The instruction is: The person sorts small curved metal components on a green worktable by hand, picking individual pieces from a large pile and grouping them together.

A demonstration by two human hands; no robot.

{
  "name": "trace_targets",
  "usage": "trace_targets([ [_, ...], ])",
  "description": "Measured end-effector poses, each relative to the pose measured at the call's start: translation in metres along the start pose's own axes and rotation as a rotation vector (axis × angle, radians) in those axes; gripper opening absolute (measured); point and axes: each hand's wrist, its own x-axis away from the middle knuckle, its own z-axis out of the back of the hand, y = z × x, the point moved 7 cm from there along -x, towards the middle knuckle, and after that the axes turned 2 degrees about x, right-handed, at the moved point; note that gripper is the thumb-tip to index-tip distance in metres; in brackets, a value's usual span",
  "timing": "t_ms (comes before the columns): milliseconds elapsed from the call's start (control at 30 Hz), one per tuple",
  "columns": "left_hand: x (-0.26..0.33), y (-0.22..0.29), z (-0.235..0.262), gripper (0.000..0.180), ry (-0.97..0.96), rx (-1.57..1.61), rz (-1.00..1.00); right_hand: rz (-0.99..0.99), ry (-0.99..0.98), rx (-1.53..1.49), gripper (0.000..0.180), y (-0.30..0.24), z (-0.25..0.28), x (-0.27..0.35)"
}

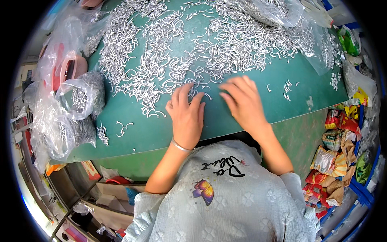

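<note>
Small curved silver pieces (213,66), metal by the look, sit in loose heaps across the table, near edge of the spread right by both hands. My guess: each light, stiff, hard to break by handling, smooth enough to skid. They overlap and probably hook on each other, so I'd pinch one mid-curve, thumb and forefinger, best on a stray at the fringe.

Left hand (186,117): fingers bent, thumb a bit off the forefinger, tips at the heap's edge. One piece lies by the thumb; can't tell from here if anything is gripped. Right hand (244,101): half-open, thumb apart from fingers, blurred; I see nothing in it, off to the right of the heap's near edge.

Surface: green tabletop (282,103), flat, looks smooth, so pieces should slide easily. Small cluster (287,86) out right, another (102,135) near the left edge.

Further out: clear bags (78,131) of metal parts at left, pinkish container (76,66) behind them, clear plastic bag (278,14) over the far-right heap. Blue rack (360,189) at right, colourful packets (324,161) next to it. Wooden drawers (109,209) below left.
</note>
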Motion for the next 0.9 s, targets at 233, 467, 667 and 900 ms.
trace_targets([
  [233, 0.003, -0.015, 0.014, 0.022, 0.053, -0.013, 0.028, 0.064, -0.071, 0.133, 0.009, 0.002, -0.016, -0.008],
  [467, 0.004, -0.004, 0.010, 0.025, 0.048, 0.037, 0.040, 0.104, -0.304, 0.034, 0.013, -0.019, -0.017, 0.012],
  [667, 0.022, 0.004, 0.008, 0.026, -0.041, 0.185, -0.035, 0.088, -0.105, -0.017, 0.014, -0.019, -0.028, -0.011],
  [900, 0.030, 0.008, -0.003, 0.023, -0.069, 0.206, -0.007, 0.147, -0.127, 0.129, 0.009, -0.013, -0.023, -0.004],
])
